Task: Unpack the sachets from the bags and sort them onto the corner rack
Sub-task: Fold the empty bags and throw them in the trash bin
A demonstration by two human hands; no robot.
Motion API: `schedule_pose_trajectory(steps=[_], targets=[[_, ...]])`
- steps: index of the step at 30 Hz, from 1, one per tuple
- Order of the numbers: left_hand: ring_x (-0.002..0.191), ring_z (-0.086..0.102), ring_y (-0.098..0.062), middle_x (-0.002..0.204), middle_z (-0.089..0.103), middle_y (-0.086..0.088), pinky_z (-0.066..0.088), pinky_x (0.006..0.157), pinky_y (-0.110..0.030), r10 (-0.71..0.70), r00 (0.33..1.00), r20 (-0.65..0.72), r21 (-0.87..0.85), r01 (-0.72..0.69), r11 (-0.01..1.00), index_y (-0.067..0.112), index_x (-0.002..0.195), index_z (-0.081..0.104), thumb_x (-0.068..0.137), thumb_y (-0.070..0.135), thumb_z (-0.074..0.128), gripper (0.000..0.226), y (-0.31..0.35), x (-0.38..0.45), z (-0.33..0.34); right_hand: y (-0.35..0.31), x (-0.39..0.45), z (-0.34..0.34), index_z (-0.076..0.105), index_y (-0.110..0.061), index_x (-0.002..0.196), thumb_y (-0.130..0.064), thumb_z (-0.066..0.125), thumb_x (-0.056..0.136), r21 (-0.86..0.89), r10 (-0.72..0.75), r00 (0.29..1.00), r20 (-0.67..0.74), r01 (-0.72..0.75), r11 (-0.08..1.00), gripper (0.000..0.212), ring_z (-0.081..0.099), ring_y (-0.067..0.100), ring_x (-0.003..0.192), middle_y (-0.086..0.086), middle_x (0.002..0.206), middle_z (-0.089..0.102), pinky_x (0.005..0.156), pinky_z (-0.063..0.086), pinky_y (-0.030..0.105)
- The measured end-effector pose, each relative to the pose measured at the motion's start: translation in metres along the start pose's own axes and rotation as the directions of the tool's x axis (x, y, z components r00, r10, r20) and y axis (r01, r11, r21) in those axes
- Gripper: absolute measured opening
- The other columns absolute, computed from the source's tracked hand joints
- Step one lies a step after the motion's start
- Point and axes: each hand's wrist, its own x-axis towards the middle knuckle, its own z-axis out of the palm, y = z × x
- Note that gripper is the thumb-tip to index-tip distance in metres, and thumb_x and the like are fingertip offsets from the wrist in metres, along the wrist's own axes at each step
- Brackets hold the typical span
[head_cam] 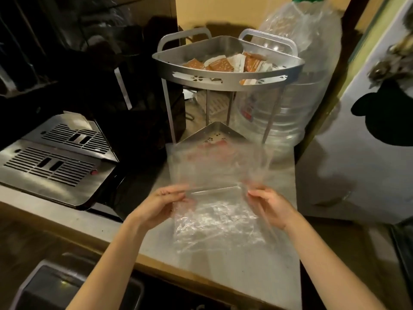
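Clear plastic, thin and crinkled, made up the bag [218,198] stretched between the two hands above the steel counter [279,276]. The left hand [161,203] pinched its left edge, fingers curled round the film, and the right hand [271,204] pinched the right edge the same way, so the sheet hung taut between them and drooped crumpled toward the person. No sachet could be made out inside it; the bag looked empty, though blur and glare left that uncertain.

Beyond the fingertips stood the corner rack [228,80], a two-tier metal stand. Its upper tray, farther from the hands and higher, held a loose heap of sachets [225,63], orange-brown and white, lying at mixed angles. The lower tray [215,133] sat just past the bag's far edge, and something reddish showed there through the film, perhaps more sachets, too hazy to name.

Judging by this, the unpacking of this bag was probably finished and a good share of sachets had reached the rack. Whether other bags waited was not visible, and the heap on top looked tumbled, so tidying by kind likely remained.

Out beyond the left hand sat a coffee machine with slotted drip trays [55,162]. Past the right hand and behind the rack stood a large clear water bottle [297,90] wrapped in plastic, and a white door [368,164] farther right
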Motion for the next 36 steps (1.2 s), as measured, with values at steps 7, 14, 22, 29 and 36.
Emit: schedule_pose_trajectory(steps=[7,14,22,29,36], targets=[[0.067,0.068,-0.020,0.077,0.072,-0.010,0.054,0.056,-0.028,-0.006,0.998,-0.057,-0.149,-0.003,0.989,0.006,0.072,0.073,0.073,0.030,0.040,0.040,-0.011,-0.006,0.018,-0.004,0.004,-0.005,0.060,-0.008,0.082,-0.029,0.044,0.093,-0.075,0.039,0.998,-0.042,-0.042,0.996,0.029,0.064,0.009,0.054,0.005,0.070,0.062,0.058,0.050,0.025],[0.069,0.065,-0.012,0.085,0.066,-0.003,0.052,0.056,-0.021,-0.043,0.974,-0.222,0.227,0.095,0.969,0.030,0.121,0.053,0.064,0.021,0.078,0.063,-0.030,-0.028,0.021,0.001,0.010,0.002,0.054,-0.022,0.122,0.008,0.063,0.076,-0.547,0.065,0.998,0.028,-0.039,0.837,0.057,0.065,0.013,0.075,0.006,0.101,0.063,0.061,0.054,0.018],[0.087,0.067,-0.015,0.096,0.069,0.002,0.053,0.074,-0.024,-0.135,0.954,-0.267,0.415,0.241,0.877,0.023,0.099,0.068,0.071,0.023,0.075,0.029,-0.052,-0.086,0.006,0.040,0.028,0.047,0.057,-0.034,0.109,0.013,0.068,0.064,-0.628,-0.004,0.992,0.129,0.085,0.773,0.066,0.049,0.035,0.121,0.004,0.130,0.048,0.071,0.056,0.020],[0.099,0.063,-0.017,0.106,0.068,-0.005,0.049,0.094,-0.032,-0.240,0.942,-0.234,0.571,0.333,0.751,0.015,0.100,0.067,0.076,0.035,0.068,0.032,-0.066,-0.135,-0.021,0.082,0.020,0.118,0.061,-0.039,0.104,0.002,0.074,0.062,-0.781,0.157,0.927,0.342,0.187,0.596,0.060,0.058,0.023,0.104,-0.003,0.115,0.057,0.089,0.053,0.044],[0.070,0.065,-0.014,0.078,0.068,-0.007,0.052,0.070,-0.022,-0.110,0.893,-0.437,0.292,0.256,0.921,0.004,0.090,0.067,0.081,0.014,0.066,0.014,-0.091,-0.227,-0.078,0.166,0.017,0.214,0.050,-0.031,0.122,-0.030,0.081,0.065,-0.849,0.138,0.942,0.307,0.205,0.486,0.065,0.052,0.013,0.111,-0.006,0.122,0.053,0.086,0.047,0.026]])
